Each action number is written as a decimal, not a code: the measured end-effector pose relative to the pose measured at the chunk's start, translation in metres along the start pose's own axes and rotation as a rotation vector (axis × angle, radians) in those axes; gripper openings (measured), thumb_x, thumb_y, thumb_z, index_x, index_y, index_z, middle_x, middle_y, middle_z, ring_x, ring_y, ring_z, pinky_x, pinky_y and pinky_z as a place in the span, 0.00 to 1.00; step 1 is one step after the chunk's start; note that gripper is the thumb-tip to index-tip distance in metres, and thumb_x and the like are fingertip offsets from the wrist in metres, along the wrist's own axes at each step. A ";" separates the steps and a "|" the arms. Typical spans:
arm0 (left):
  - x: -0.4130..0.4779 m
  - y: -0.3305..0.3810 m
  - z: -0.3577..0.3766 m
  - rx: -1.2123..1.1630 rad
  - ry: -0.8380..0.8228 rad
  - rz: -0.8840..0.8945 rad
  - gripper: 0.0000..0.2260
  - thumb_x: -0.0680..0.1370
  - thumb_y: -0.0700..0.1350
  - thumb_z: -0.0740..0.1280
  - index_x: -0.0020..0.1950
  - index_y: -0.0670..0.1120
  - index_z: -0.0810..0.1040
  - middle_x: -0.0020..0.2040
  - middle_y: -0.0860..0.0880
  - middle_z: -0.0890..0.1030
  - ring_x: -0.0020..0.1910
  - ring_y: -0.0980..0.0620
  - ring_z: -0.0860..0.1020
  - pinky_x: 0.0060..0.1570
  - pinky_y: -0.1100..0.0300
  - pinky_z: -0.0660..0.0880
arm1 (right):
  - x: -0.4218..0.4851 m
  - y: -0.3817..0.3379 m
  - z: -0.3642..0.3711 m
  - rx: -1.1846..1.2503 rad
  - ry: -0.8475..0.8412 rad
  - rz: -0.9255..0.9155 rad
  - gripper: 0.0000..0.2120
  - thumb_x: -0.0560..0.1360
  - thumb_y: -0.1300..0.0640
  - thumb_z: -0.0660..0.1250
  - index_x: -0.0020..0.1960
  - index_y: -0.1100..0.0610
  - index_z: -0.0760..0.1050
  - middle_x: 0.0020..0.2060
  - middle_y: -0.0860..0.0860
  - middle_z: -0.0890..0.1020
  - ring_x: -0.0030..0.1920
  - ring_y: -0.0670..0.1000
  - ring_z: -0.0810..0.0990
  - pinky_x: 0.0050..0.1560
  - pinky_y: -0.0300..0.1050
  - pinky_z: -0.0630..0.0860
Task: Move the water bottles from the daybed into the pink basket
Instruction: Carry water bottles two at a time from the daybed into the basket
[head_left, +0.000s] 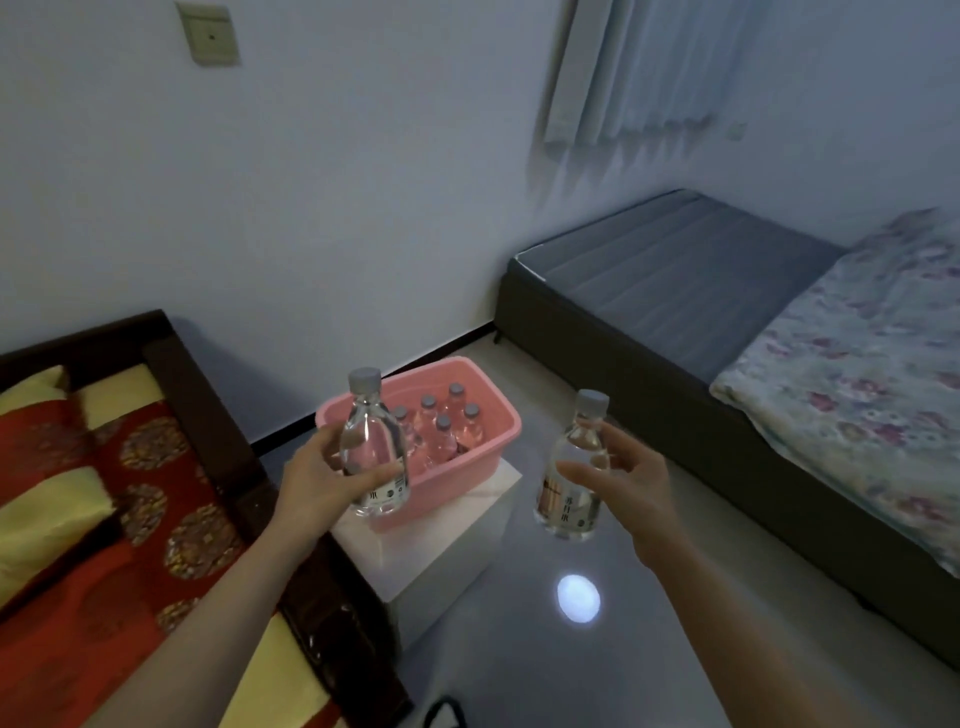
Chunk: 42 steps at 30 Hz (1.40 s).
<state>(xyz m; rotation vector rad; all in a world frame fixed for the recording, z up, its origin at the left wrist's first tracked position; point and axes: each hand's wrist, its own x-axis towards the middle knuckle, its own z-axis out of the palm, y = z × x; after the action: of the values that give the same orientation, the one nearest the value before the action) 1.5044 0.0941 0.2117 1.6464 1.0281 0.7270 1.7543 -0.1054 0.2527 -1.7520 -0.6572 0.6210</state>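
My left hand (311, 475) grips a clear water bottle (371, 447) with a grey cap, upright, just in front of the pink basket (498, 428). My right hand (631, 480) holds a second clear bottle (574, 470) upright, to the right of the basket and over the floor. The pink basket stands on a white block (452, 535) and holds several grey-capped bottles (441, 423) standing upright. The daybed (109, 499), with a dark wooden frame and red and yellow cushions, lies at the lower left under my left forearm.
A dark bed base (670, 291) with a floral blanket (857, 358) fills the right side. A white wall runs behind the basket, with a curtain (639, 73) at the upper right. The glossy grey floor (576, 649) reflects a round light spot.
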 end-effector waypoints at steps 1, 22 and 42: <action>0.015 -0.003 0.006 0.009 0.008 -0.012 0.41 0.52 0.62 0.80 0.62 0.52 0.76 0.54 0.52 0.83 0.51 0.51 0.82 0.53 0.46 0.79 | 0.020 0.003 0.002 -0.001 -0.016 -0.004 0.22 0.57 0.46 0.78 0.47 0.28 0.77 0.46 0.39 0.82 0.49 0.45 0.80 0.38 0.40 0.74; 0.206 -0.086 0.074 0.034 0.224 -0.218 0.32 0.59 0.48 0.82 0.57 0.58 0.71 0.54 0.54 0.77 0.53 0.53 0.78 0.49 0.56 0.77 | 0.294 0.055 0.092 -0.126 -0.381 0.010 0.19 0.57 0.53 0.79 0.46 0.42 0.81 0.41 0.39 0.85 0.41 0.37 0.82 0.36 0.28 0.74; 0.207 -0.205 0.118 0.238 0.435 -0.442 0.27 0.62 0.37 0.78 0.58 0.46 0.75 0.54 0.50 0.76 0.55 0.45 0.76 0.56 0.50 0.73 | 0.329 0.167 0.242 -0.484 -0.852 -0.318 0.22 0.61 0.53 0.76 0.48 0.43 0.68 0.44 0.40 0.75 0.43 0.41 0.74 0.43 0.42 0.72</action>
<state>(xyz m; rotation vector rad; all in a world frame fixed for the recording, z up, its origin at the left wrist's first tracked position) 1.6414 0.2505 -0.0240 1.4032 1.7810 0.6931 1.8388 0.2489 0.0039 -1.7097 -1.7556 1.0478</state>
